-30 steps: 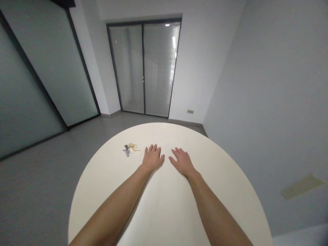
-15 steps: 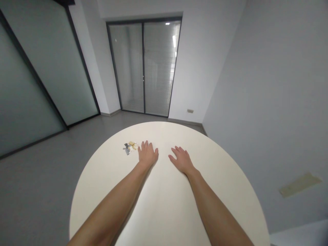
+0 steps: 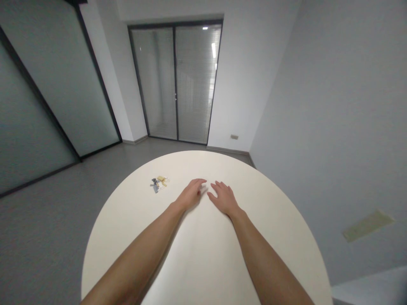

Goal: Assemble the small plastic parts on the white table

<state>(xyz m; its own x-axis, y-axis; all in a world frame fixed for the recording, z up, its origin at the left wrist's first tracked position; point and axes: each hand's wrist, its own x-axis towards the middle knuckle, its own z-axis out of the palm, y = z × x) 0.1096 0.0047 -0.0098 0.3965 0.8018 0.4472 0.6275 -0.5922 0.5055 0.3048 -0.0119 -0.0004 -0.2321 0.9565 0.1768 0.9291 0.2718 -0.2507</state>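
My left hand [image 3: 191, 193] lies on the round white table [image 3: 203, 254], turned so its fingers point right toward my right hand. Its fingers are pressed together, and whatever is in them is hidden. My right hand [image 3: 223, 197] rests flat on the table just beside it, fingers stretched out and holding nothing. The fingertips of the two hands almost touch. A small pile of pieces [image 3: 159, 183], grey, yellow and white, lies on the table to the left of my left hand, about a hand's width away.
The table's far edge curves just beyond my hands. Grey floor [image 3: 47, 228] surrounds it on the left. A glass sliding door [image 3: 174, 82] stands at the back, glass partitions on the left, and a plain wall close on the right.
My left hand went left up to the pile of pieces, then swung back right beside my right hand with its fingers drawn together. My right hand stayed flat in place.
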